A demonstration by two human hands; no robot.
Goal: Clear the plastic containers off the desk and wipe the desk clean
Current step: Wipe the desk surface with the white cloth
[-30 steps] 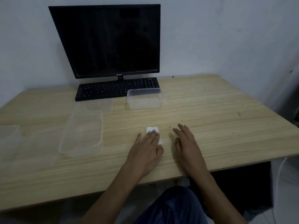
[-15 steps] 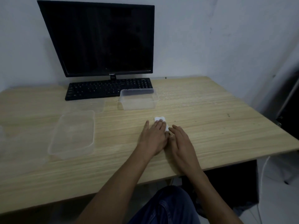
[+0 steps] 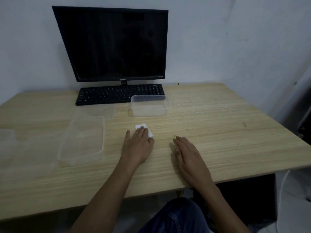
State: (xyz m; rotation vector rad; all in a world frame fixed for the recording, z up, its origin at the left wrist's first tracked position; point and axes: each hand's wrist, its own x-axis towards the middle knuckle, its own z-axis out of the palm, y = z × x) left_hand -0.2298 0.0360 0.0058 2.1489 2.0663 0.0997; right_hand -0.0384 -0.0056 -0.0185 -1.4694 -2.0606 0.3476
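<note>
Your left hand (image 3: 138,145) presses a white cloth (image 3: 143,129) flat-fingered onto the pale wooden surface (image 3: 218,125); your right hand (image 3: 190,158) rests there, released, below white walls (image 3: 235,39).

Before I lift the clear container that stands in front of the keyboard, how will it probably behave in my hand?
The clear container looks empty and thin-walled, so it is probably very light and may flex if squeezed. Its smooth plastic could be a little slippery. It sits flat and wide on the desk, so tipping seems unlikely; a push would probably slide it.
</note>
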